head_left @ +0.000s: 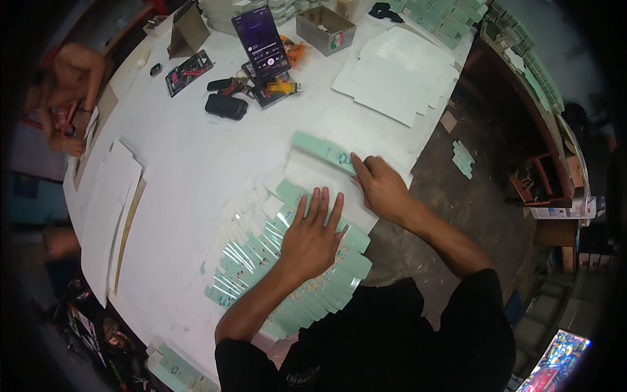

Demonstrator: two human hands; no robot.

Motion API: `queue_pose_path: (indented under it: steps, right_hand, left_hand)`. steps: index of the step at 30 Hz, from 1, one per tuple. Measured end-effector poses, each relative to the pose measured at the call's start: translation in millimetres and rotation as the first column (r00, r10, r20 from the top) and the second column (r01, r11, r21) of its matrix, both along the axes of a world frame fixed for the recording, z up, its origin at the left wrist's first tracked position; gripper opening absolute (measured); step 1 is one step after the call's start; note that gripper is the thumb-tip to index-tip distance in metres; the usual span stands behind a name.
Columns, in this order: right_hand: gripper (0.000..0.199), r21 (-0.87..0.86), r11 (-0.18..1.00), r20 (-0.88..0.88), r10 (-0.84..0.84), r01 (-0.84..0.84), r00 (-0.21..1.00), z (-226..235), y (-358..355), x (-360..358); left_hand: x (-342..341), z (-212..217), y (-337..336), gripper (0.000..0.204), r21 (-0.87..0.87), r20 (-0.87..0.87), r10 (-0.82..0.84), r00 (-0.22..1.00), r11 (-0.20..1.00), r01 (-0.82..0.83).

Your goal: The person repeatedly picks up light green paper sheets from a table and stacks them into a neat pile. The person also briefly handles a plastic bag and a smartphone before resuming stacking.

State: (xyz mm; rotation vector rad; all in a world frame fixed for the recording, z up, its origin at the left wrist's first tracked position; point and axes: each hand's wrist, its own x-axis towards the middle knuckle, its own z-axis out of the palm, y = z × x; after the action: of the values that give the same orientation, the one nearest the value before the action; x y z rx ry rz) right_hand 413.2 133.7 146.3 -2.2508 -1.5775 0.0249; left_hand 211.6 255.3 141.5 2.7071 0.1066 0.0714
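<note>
My left hand lies flat with its fingers apart on a fanned row of overlapping pale green printed cartons. The cartons are flattened, with clear glossy strips across them and white tabs at the far side. To the right and farther off, my right hand grips the near right end of a long narrow green carton, thumb and fingers closed round it. This carton lies slanted on the white table, just beyond the fan. Part of its right end is hidden by my fingers.
White die-cut sheets lie far right, near a metal box. A propped phone, a black case and a yellow lighter sit at the back. White boards line the left edge. A person sits far left.
</note>
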Motion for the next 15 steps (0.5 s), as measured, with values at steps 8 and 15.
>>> queue_pose_path:
  steps: [8,15]
  right_hand:
    - [0.025,-0.132,0.99,-0.324,-0.086,0.046,0.942,-15.3,11.1,60.7]
    - [0.041,0.21,0.957,-0.288,-0.136,0.201,0.948,-11.8,4.5,112.3]
  left_hand:
    - [2.0,14.3,3.8,0.096,0.198,-0.164,-0.136,0.977,0.966,0.167]
    - [2.0,9.9,0.5,0.076,0.073,-0.076,-0.11,0.991,0.991,0.115]
